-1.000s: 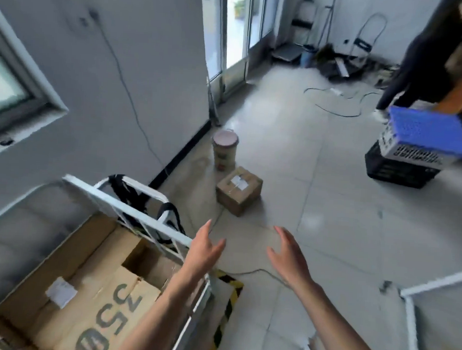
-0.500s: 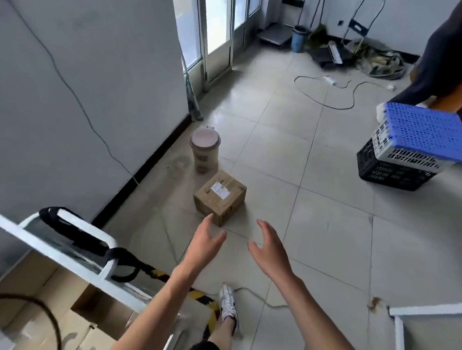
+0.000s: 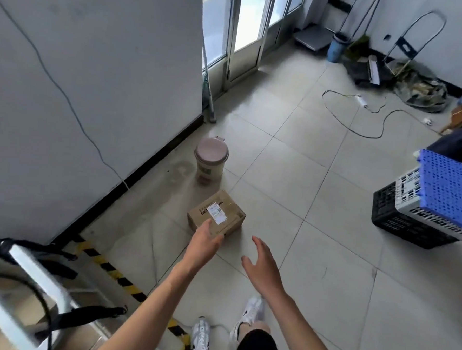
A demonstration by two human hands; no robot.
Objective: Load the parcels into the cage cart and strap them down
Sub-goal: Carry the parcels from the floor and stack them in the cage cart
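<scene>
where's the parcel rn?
Head view, centre: the cardboard parcel sits on the floor, just nearer than the lidded bin by the left wall, the left hand at its near edge.

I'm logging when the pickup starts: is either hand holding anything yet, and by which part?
Nothing is held. The left hand and right hand are open, stretched toward the parcel on the floor; neither grips it.

1. One wide-angle camera, worn on the head, looks forward and steeply down at the tiled floor (image 3: 329,235) from standing height.
2. The box (image 3: 222,212) lies near centre, the cart frame (image 3: 37,274) at 8 o'clock, the glass doors (image 3: 247,27) at 12 o'clock.
</scene>
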